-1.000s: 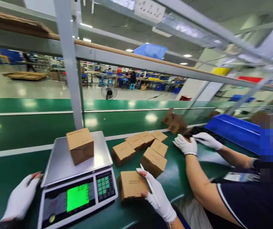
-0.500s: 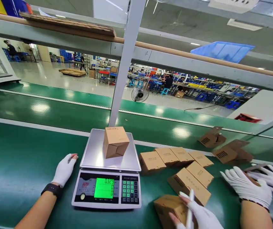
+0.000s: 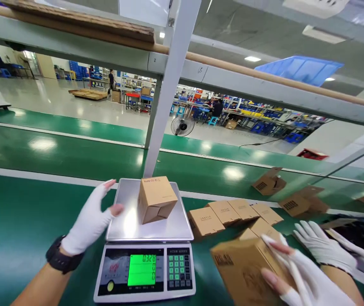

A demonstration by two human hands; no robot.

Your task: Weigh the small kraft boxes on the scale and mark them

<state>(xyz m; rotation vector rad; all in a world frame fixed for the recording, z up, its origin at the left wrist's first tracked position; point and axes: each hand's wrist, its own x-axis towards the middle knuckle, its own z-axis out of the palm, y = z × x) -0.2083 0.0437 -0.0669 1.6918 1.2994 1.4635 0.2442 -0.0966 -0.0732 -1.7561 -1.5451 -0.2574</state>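
A small brown carton stands on the steel pan of a bench scale whose green display is lit. My left hand, in a white fingerless glove, hovers open at the pan's left edge, fingers reaching toward that carton. My right hand, gloved the same way, grips a second brown carton lifted off the green belt at the lower right. Several more closed cartons lie in a cluster right of the scale.
A co-worker's two white-gloved hands rest at the right edge. Open flattened cartons lie on the far belt behind a glass panel. A grey upright post rises behind the scale, under a shelf rail holding cardboard and a blue bin.
My left hand rose from the belt beside the scale toward the carton on the pan. My right hand lifted its carton up off the belt. The view shifted left.
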